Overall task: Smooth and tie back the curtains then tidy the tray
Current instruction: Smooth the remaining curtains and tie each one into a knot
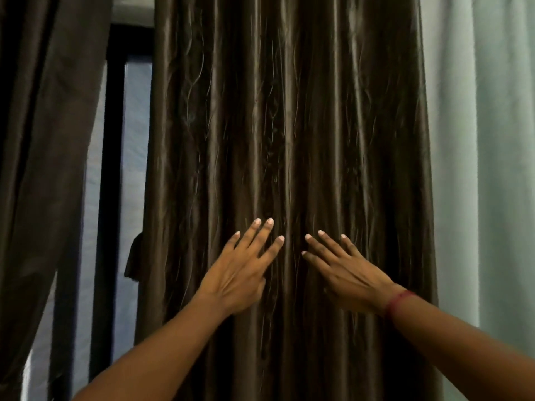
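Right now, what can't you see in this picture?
- Head view: the tray is nowhere in frame.
- The brown curtain is cut off at the top and bottom edges.
- It covers most of the window.
- Palms of the left hand and right hand are hidden against the fabric.
- The dark flap at the curtain's left edge is too dim to identify.

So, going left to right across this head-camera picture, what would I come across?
A dark curtain at the left edge → black window frame → shiny brown curtain, with the left hand then the right hand flat on it → pale curtain at the right edge.
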